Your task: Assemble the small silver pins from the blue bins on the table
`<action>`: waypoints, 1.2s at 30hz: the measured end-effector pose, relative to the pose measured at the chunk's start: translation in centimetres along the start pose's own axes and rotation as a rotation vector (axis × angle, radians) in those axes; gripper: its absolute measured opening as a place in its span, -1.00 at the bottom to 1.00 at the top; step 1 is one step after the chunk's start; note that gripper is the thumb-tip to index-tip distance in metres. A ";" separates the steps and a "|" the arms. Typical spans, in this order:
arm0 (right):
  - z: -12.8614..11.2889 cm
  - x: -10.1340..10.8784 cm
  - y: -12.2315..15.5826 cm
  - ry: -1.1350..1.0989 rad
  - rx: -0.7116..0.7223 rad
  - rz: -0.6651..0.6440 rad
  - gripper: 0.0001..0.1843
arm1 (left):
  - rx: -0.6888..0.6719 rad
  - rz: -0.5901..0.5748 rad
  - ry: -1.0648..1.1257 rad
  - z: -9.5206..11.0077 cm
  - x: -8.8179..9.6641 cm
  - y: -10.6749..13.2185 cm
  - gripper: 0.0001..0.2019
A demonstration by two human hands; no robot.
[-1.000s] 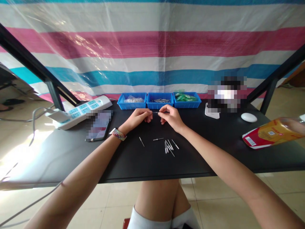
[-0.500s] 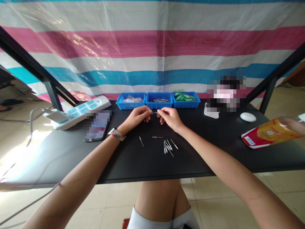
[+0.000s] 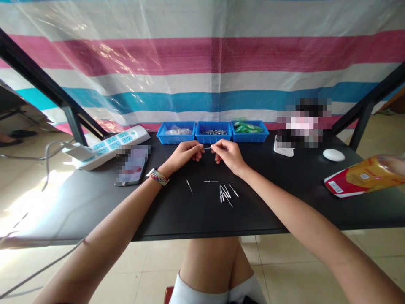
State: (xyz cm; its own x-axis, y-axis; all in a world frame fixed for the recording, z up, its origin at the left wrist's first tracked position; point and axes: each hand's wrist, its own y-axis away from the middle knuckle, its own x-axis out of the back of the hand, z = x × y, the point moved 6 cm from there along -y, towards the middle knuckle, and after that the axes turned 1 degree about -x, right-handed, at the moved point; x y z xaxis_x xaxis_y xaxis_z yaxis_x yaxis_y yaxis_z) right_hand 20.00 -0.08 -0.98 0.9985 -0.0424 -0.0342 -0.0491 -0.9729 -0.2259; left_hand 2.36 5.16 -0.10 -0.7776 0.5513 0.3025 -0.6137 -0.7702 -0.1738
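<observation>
A thin silver blind rivet [image 3: 207, 148] spans the gap between my two hands, just in front of the blue bins. My left hand [image 3: 189, 153] pinches one end between thumb and forefinger, and a woven band circles that wrist. At the other end, my right hand [image 3: 228, 154] grips the rivet the same way. Nearer to me on the black table lie a single rivet [image 3: 189, 186], another rivet [image 3: 211, 181] lying sideways, and a loose cluster of several rivets [image 3: 225, 194]. The fingertips cover both ends of the held rivet.
Three blue bins line the back: one with clear plastic bags [image 3: 177, 130], one with rivets [image 3: 213, 132], one with green packets [image 3: 248, 127]. A power strip [image 3: 115, 141] and phone [image 3: 134, 166] lie left. On the right are a white case [image 3: 284, 146], white mouse [image 3: 333, 155] and bottle [image 3: 363, 175].
The whole view has shifted slightly. Both hands keep their pinch on the rivet, with little visible finger movement. The rivets on the table lie as before.
</observation>
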 end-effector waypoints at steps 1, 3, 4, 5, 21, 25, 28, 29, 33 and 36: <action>0.1 0.0 0.0 0.010 0.001 0.005 -0.48 | 0.003 0.001 0.024 0.1 0.0 0.0 -0.53; 0.1 0.1 -0.1 0.019 0.008 0.021 -0.47 | 0.012 0.000 0.058 0.2 0.0 0.1 -0.58; 0.1 0.1 -0.1 0.019 0.011 0.028 -0.47 | 0.016 -0.002 0.068 0.2 0.0 0.1 -0.61; 0.2 0.1 -0.1 0.018 0.014 0.033 -0.48 | 0.019 -0.002 0.076 0.3 -0.1 0.2 -0.63; -0.4 -0.1 0.3 -0.047 0.020 0.018 -0.65 | 0.039 -0.008 0.071 0.1 0.1 0.0 -0.58; -0.1 0.1 0.2 -0.089 -0.022 -0.001 -0.68 | 0.046 -0.001 0.057 0.1 0.1 0.1 -0.56; 0.2 0.3 0.1 -0.131 -0.070 -0.010 -0.67 | 0.045 -0.001 0.061 0.1 0.2 0.1 -0.57; 0.3 0.3 0.0 -0.139 -0.079 -0.007 -0.66 | 0.044 -0.001 0.063 0.1 0.2 0.1 -0.57; 0.4 0.6 -0.1 -0.161 -0.088 0.029 -0.62 | 0.045 0.000 0.078 0.0 0.2 0.1 -0.58; 0.4 0.6 -0.2 -0.158 -0.092 0.059 -0.56 | 0.044 -0.001 0.087 0.0 0.1 0.1 -0.58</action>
State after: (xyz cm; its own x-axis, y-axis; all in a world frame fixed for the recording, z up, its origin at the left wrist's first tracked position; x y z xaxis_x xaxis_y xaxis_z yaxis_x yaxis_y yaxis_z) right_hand 20.56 0.14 -1.34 0.9776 -0.0707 -0.1983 -0.0975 -0.9868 -0.1292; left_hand 2.20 5.18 -0.11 -0.7870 0.5766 0.2196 -0.6095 -0.7818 -0.1314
